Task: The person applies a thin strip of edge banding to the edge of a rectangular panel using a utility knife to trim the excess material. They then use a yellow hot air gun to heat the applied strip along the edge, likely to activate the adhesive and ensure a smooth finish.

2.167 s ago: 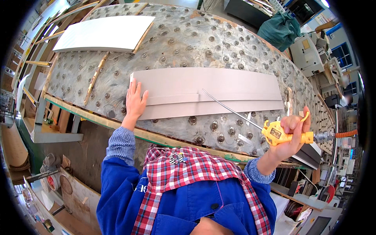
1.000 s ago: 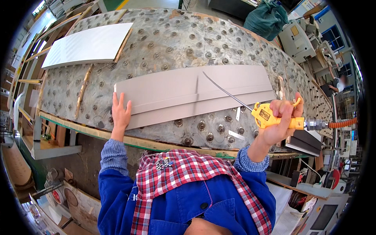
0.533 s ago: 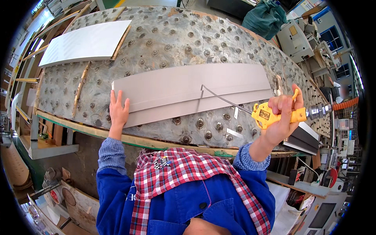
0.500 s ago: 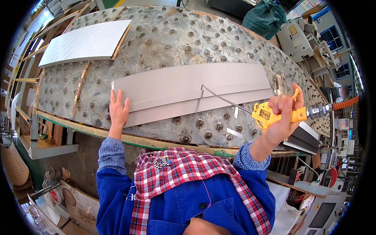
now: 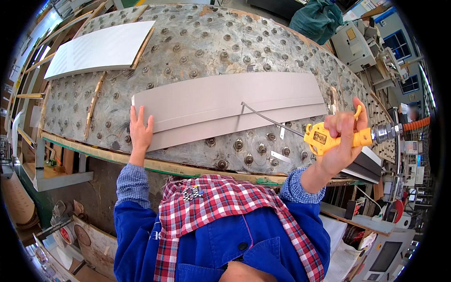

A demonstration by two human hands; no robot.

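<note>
A long grey-beige panel [image 5: 202, 96] with a stepped lengthwise edge lies across the ball-studded metal table [image 5: 188, 51]. At its left end my left hand [image 5: 141, 130] rests with the fingers stretched out over the near corner. My right hand [image 5: 340, 136] is wrapped round a yellow air blow gun [image 5: 321, 138] above the panel's right end. The gun's thin bent nozzle [image 5: 270, 120] reaches left over the panel, with its tip near the step line. An orange coiled hose [image 5: 416, 123] joins the gun's rear through a metal coupling.
A white panel [image 5: 101, 49] lies on wooden strips at the far left. Two small pale strips lie near the table's front edge. Dark and white panels [image 5: 361, 165] sit at the right, under my right wrist. A green bag [image 5: 317, 21] stands beyond the far edge.
The view has shifted very slightly. My right hand and the blow gun have moved a little to the right; my left hand stays on the panel's corner.
</note>
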